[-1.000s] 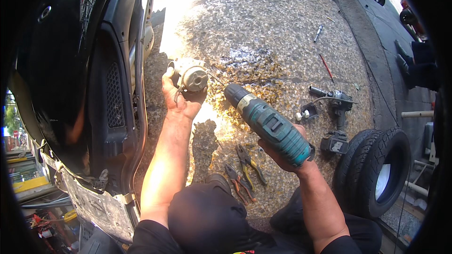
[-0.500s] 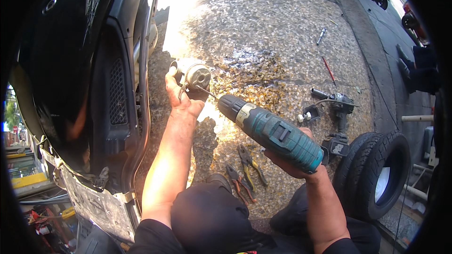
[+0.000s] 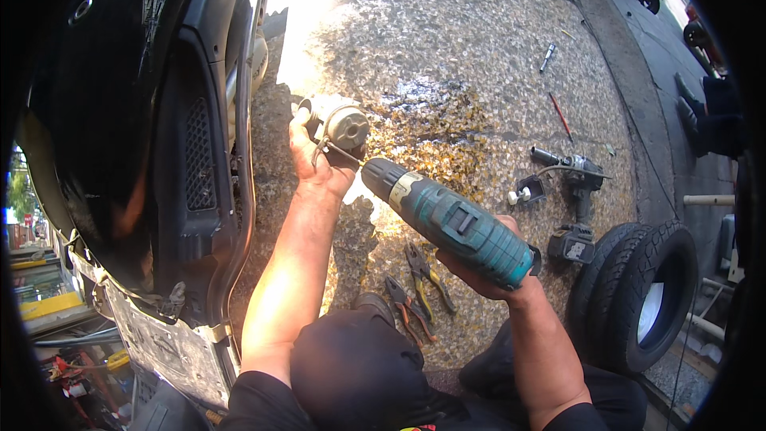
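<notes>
A round metal carburetor sits in my left hand, whose fingers wrap around its left and under sides. A thin metal piece loops around the carburetor's body. My right hand grips a teal and black cordless drill by its handle, most of which is hidden under the drill's body. From the black chuck, a thin bit reaches the lower edge of the carburetor. Whether the tip sits in a screw is too small to tell.
A black scooter body stands close on the left. On the pebbled ground lie two pliers, a cordless impact wrench, a red rod and a silver socket piece. Tires stand at right; another person's feet show beyond.
The carburetor has turned in my left hand and shifted slightly right. The drill has moved a little to the left and up, its bit staying at the carburetor.
</notes>
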Demonstrator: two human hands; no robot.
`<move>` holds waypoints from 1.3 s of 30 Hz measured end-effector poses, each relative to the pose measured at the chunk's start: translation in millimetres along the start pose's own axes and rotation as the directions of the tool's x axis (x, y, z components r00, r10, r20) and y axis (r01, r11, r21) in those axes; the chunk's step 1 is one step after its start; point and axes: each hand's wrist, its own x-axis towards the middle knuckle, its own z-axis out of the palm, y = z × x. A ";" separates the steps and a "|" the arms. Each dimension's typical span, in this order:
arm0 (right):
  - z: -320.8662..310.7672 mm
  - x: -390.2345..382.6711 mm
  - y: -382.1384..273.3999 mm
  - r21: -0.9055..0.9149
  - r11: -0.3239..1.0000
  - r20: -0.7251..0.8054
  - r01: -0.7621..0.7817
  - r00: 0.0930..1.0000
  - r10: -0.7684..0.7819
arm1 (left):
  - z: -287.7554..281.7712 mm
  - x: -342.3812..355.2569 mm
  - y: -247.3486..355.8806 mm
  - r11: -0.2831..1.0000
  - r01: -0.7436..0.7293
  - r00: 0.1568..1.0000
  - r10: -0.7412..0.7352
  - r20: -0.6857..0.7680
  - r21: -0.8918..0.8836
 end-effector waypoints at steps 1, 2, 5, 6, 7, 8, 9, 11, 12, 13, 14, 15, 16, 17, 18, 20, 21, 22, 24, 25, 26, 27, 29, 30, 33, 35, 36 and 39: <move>0.3 -0.5 0.4 -0.003 1.000 0.004 -0.026 1.000 0.026 | 0.3 0.2 -0.4 1.000 -0.002 1.000 0.002 0.004 0.005; 0.5 -0.8 0.8 -0.014 1.000 -0.002 -0.018 1.000 0.018 | 0.5 0.3 -0.9 1.000 -0.001 1.000 0.001 -0.007 0.013; 1.7 -1.9 0.0 0.028 0.997 -0.017 -0.076 0.997 0.077 | 0.4 0.3 -2.7 0.999 -0.006 1.000 0.006 -0.002 0.036; 1.2 -1.7 -0.2 0.033 0.998 -0.030 -0.044 0.999 0.045 | 0.3 0.8 -3.5 0.999 -0.013 1.000 0.013 0.009 0.033; 0.7 -1.7 -0.8 0.021 0.997 -0.013 -0.076 0.997 0.077 | 0.0 1.4 -4.6 0.999 -0.013 1.000 0.013 0.003 0.036; -0.5 -0.9 -0.6 -0.013 0.999 -0.003 -0.042 0.999 0.042 | -0.5 2.2 -5.6 1.000 -0.020 1.000 0.019 0.010 0.024; -2.2 -0.5 -0.8 -0.058 0.998 0.005 0.004 1.000 -0.004 | -1.2 3.1 -6.2 1.000 -0.020 1.000 0.020 -0.001 0.017; -6.2 -0.5 -0.7 -0.019 0.991 0.072 -0.133 0.988 0.134 | -3.4 5.1 -7.7 1.000 -0.019 1.000 0.019 -0.006 0.000; -8.0 -0.9 -0.4 -0.019 0.982 0.105 -0.186 0.977 0.187 | -4.5 6.6 -7.8 1.000 -0.017 1.000 0.017 0.001 -0.010; -8.2 -1.8 0.5 -0.084 0.980 0.093 -0.180 0.978 0.188 | -6.3 7.2 -8.7 1.000 -0.018 1.000 0.018 -0.005 -0.016; -7.5 -2.9 2.0 -0.160 0.974 0.082 -0.163 0.981 0.178 | -8.5 7.2 -9.7 1.000 -0.017 1.000 0.017 0.014 -0.024; -7.0 -4.7 4.0 -0.238 0.960 0.078 -0.146 0.982 0.169 | -10.6 7.2 -10.8 0.999 -0.021 0.999 0.021 0.024 -0.027; -5.4 -6.2 7.2 -0.218 0.961 0.078 -0.169 0.979 0.190 | -12.7 7.2 -12.3 0.999 -0.024 0.999 0.025 0.034 -0.030; -2.4 -8.9 10.1 -0.187 0.963 0.094 -0.195 0.972 0.215 | -14.9 6.9 -14.2 1.000 -0.022 1.000 0.022 0.006 -0.018; 2.0 -12.4 13.0 -0.157 0.963 0.110 -0.221 0.965 0.239 | -17.6 6.2 -16.6 1.000 -0.020 1.000 0.020 -0.021 -0.006; 11.8 -20.0 19.7 -0.216 0.938 0.119 -0.273 0.946 0.302 | -24.4 3.4 -20.7 0.998 0.008 0.998 -0.003 -0.068 0.062; 16.5 -24.1 23.2 -0.184 0.959 0.105 -0.214 0.966 0.236 | -27.7 3.2 -24.2 0.998 -0.001 0.998 0.005 -0.070 0.058; 20.8 -29.7 25.6 -0.173 0.970 0.094 -0.173 0.977 0.192 | -32.1 2.0 -27.4 0.997 0.015 0.994 -0.006 -0.111 0.076; 26.5 -41.0 29.8 -0.145 0.982 0.069 -0.124 0.988 0.135 | -40.5 2.1 -35.1 0.990 0.023 0.984 0.003 -0.178 0.142; 28.1 -46.0 32.2 -0.127 0.986 0.050 -0.107 0.992 0.114 | -45.3 1.7 -38.7 0.986 0.041 0.979 -0.007 -0.204 0.161; 30.6 -50.2 34.8 -0.107 0.990 0.029 -0.089 0.995 0.092 | -49.3 2.5 -41.7 0.991 0.015 0.992 0.002 -0.130 0.134; 32.2 -54.0 37.3 -0.092 0.994 0.011 -0.067 0.998 0.069 | -52.7 3.7 -44.5 0.991 0.012 0.993 0.004 -0.116 0.131; 35.5 -60.7 41.6 0.057 0.986 -0.011 -0.156 0.988 0.157 | -57.8 7.2 -48.0 0.986 -0.013 0.997 0.027 -0.079 0.165; 36.9 -64.0 43.2 0.114 0.975 -0.028 -0.193 0.980 0.197 | -59.4 8.8 -49.9 0.982 -0.014 0.994 0.035 -0.108 0.190; 41.1 -73.9 44.2 0.310 0.874 0.024 -0.374 0.922 0.386 | -62.1 12.3 -54.1 0.973 -0.073 0.995 0.087 -0.056 0.217; 42.9 -78.2 44.5 0.390 0.789 0.077 -0.475 0.871 0.486 | -64.5 11.8 -55.0 0.969 -0.072 0.990 0.097 -0.098 0.235; 43.9 -79.6 44.7 0.407 0.760 0.090 -0.507 0.850 0.519 | -65.7 11.5 -55.2 0.963 -0.073 0.987 0.107 -0.123 0.258; 45.5 -82.3 45.4 0.509 0.660 0.108 -0.552 0.802 0.588 | -70.6 11.4 -53.0 0.963 -0.096 0.991 0.116 -0.067 0.252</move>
